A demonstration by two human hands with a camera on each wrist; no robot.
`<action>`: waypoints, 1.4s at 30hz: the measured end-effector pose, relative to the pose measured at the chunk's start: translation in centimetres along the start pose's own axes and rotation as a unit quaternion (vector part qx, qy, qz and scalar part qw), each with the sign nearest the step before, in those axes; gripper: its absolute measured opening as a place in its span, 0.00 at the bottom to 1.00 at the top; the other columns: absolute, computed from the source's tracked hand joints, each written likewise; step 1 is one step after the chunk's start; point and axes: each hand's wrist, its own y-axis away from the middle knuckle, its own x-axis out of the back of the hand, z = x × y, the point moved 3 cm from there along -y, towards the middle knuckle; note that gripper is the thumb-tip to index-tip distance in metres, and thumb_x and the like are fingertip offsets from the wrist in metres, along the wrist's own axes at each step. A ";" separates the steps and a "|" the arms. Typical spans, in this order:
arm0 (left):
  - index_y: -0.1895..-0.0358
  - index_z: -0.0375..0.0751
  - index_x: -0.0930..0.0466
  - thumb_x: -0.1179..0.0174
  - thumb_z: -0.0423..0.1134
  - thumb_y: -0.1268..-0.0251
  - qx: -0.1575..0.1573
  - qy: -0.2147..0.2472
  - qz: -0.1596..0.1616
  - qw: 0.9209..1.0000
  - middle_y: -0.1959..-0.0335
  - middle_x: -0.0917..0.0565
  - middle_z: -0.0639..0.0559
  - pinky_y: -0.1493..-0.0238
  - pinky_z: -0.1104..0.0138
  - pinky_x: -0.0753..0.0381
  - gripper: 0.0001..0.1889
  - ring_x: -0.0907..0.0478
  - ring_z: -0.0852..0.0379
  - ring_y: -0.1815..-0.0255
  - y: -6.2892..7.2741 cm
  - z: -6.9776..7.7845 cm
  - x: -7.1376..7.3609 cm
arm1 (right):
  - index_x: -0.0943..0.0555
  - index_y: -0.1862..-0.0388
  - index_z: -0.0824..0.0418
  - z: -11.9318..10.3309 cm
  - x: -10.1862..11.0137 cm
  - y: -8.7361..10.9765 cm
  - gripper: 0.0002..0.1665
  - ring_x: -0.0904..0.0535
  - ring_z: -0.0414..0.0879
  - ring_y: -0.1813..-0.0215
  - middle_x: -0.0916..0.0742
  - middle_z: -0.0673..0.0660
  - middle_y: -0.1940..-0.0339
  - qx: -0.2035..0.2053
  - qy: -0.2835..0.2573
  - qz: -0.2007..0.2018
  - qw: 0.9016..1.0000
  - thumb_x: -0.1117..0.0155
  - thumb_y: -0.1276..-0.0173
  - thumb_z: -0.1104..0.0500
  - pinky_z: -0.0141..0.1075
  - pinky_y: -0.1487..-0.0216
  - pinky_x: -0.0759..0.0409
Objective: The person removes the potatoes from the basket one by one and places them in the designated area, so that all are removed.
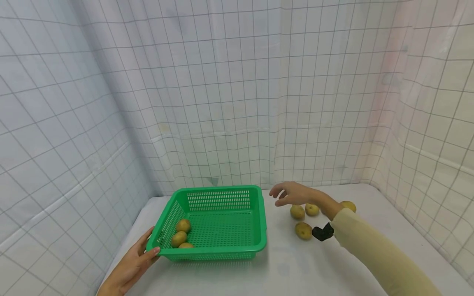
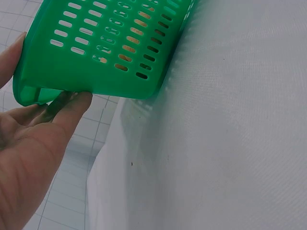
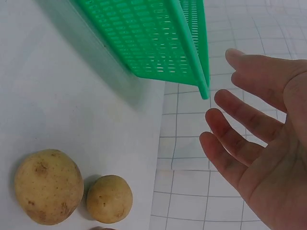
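Observation:
A green plastic basket (image 1: 222,249) with slotted walls stands on the white table, three potatoes (image 1: 179,239) lying along its left side. My left hand (image 1: 130,263) grips the basket's near left corner; in the left wrist view the thumb is on one side of the rim and fingers (image 2: 72,112) lie beneath it. Just right of the basket, my right hand (image 1: 294,193) hovers with loosely bent fingers and nothing in them. Below and beside it, several potatoes (image 1: 303,230) rest on the table. In the right wrist view two potatoes (image 3: 49,187) show at lower left.
White cloth (image 1: 289,263) covers the table. Sheets with a grid pattern (image 1: 237,102) hang behind and on both sides. A black strap piece (image 1: 323,232) sits by the right sleeve (image 1: 370,246). One potato (image 1: 348,206) lies farther right, partly behind the right forearm.

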 end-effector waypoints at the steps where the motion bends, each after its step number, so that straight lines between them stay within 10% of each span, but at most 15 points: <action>1: 0.17 0.39 0.78 0.51 0.31 0.16 0.000 -0.001 0.000 1.000 0.18 0.64 0.35 0.37 0.72 0.27 0.44 0.32 0.72 0.34 0.0 0.0 0.0 | 0.18 0.39 0.59 -0.2 0.0 -0.2 0.19 0.19 0.55 0.41 0.16 0.54 0.43 0.002 0.003 -0.002 1.000 0.30 0.26 0.58 0.45 0.45 0.16; 42: 0.17 0.41 0.78 0.49 0.32 0.17 0.012 0.001 0.009 1.000 0.19 0.61 0.33 0.38 0.72 0.27 0.46 0.30 0.70 0.34 0.3 0.1 -0.1 | 0.19 0.34 0.62 -6.3 -3.2 -7.7 0.25 0.20 0.59 0.40 0.17 0.62 0.37 0.079 0.022 -0.069 0.994 0.28 0.29 0.62 0.39 0.46 0.18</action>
